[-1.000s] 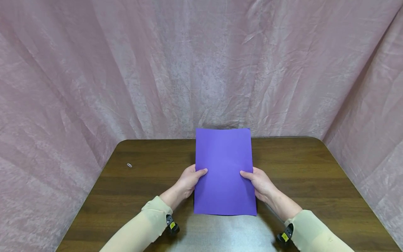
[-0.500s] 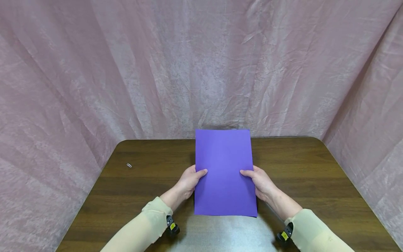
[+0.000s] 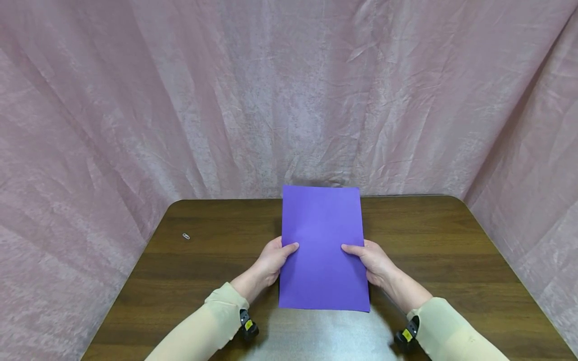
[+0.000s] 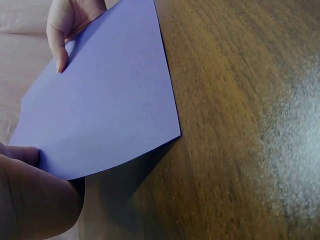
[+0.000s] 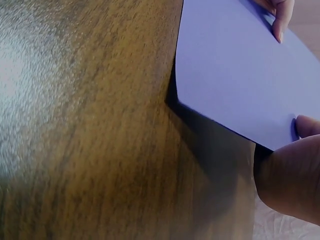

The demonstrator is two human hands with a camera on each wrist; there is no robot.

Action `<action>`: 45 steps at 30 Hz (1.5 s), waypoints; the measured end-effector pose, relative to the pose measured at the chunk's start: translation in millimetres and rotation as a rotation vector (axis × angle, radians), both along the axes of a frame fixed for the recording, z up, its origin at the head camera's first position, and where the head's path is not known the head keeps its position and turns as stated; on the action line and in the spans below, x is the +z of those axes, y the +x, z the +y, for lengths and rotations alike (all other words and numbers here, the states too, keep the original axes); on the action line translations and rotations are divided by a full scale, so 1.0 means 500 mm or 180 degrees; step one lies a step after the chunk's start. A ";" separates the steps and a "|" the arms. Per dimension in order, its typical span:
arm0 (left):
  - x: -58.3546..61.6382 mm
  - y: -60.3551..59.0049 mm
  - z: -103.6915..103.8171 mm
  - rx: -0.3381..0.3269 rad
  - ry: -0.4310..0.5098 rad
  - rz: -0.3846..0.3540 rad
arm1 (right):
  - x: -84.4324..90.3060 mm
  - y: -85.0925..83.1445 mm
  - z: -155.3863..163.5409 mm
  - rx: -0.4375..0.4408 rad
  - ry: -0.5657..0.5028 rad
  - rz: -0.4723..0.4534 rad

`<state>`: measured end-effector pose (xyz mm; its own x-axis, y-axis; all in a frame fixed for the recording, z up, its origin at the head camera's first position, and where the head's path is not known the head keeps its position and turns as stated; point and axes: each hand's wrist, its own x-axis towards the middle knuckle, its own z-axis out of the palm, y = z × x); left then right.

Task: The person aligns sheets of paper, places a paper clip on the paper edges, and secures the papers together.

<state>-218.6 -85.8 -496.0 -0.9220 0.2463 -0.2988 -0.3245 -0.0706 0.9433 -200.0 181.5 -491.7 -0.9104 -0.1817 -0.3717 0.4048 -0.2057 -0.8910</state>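
Many soft creases run through the pink curtain (image 3: 289, 90), which fills the far side from 9 o'clock round through 12 to 3. Below it spreads the brown wood-grain worktop (image 3: 442, 240), its rounded far corners toward 10 and 2 o'clock; a pale sheen (image 3: 325, 341) lies on it at 6, nearest me. At the middle of my clock is the purple paper (image 3: 322, 271), longer than it is wide, with its far short edge toward 12. It slopes: the near end sits low, on the worktop or just over it, I cannot tell which, and the far end is raised, overlapping the foot of the curtain in my head view. Whether it is one sheet or several I cannot tell.

My left sleeve (image 3: 203, 323) comes in from 8 o'clock and my right sleeve (image 3: 451, 331) from 4, both pale green. My left grip (image 3: 272, 259) pinches the paper's long edge at 9, my right grip (image 3: 374, 259) the opposite edge at 3; both are narrow, thumbs laid on the upper face, fingers mostly hidden beneath. Dark, yellow-marked gadgets sit beside the cuffs: the left wrist device (image 3: 248, 324) between 7 and 8, the right wrist device (image 3: 408, 334) between 4 and 5. Smallest, a pale paper clip (image 3: 186, 236) lies on the worktop just past 9, well apart from my left grip.
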 end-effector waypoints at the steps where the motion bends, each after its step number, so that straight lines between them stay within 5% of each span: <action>1: 0.000 0.001 0.000 0.0005 0.0005 -0.0005 | 0.000 0.000 0.000 0.0004 0.0012 0.0002; 34: -0.003 0.000 0.002 -0.0038 0.0176 -0.0076 | -0.003 -0.001 0.002 -0.0236 0.0081 -0.0012; 45: 0.000 -0.008 -0.021 -0.0118 -0.0225 0.0145 | -0.005 0.001 -0.002 -0.0234 0.0082 -0.0009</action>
<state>-222.4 -96.0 -495.8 -0.9256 0.2604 -0.2745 -0.2822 0.0079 0.9593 -199.5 180.6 -494.4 -0.9199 -0.1049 -0.3779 0.3919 -0.2119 -0.8953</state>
